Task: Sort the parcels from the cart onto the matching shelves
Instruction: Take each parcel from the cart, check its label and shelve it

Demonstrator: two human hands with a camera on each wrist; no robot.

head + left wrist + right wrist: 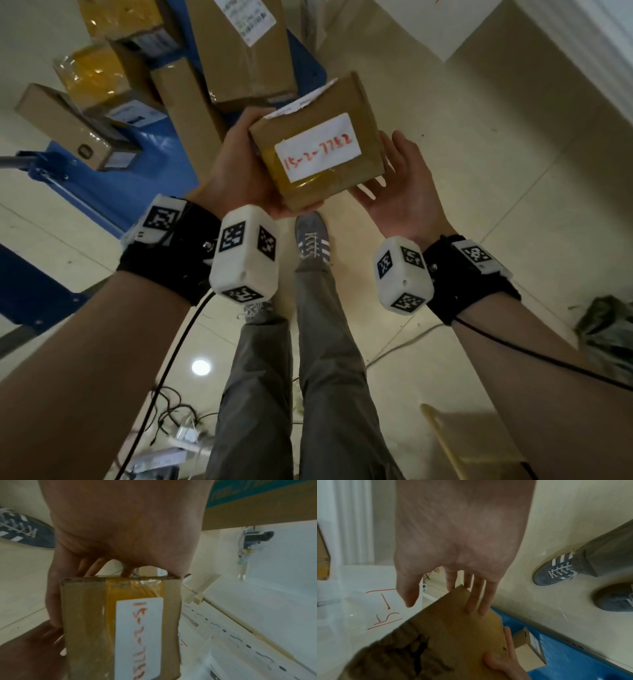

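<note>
I hold a small brown cardboard parcel [318, 147] in front of me, above the floor. Its white label [318, 146] reads 15-2-7752 in red, over yellow tape. My left hand [239, 161] grips its left side, thumb on the near edge and fingers curled behind it. In the left wrist view the parcel [120, 628] fills the lower middle. My right hand [397, 178] lies palm up at the parcel's right side. In the right wrist view its straight fingers [479, 601] touch the parcel's [453, 635] plain face.
The blue cart [154, 144] stands left and behind, loaded with several cardboard boxes [239, 44] and yellow padded parcels [92, 72]. A white shelf unit [582, 51] rises at the right, marked in red [385, 615]. Cables [171, 418] lie on the floor by my feet [311, 240].
</note>
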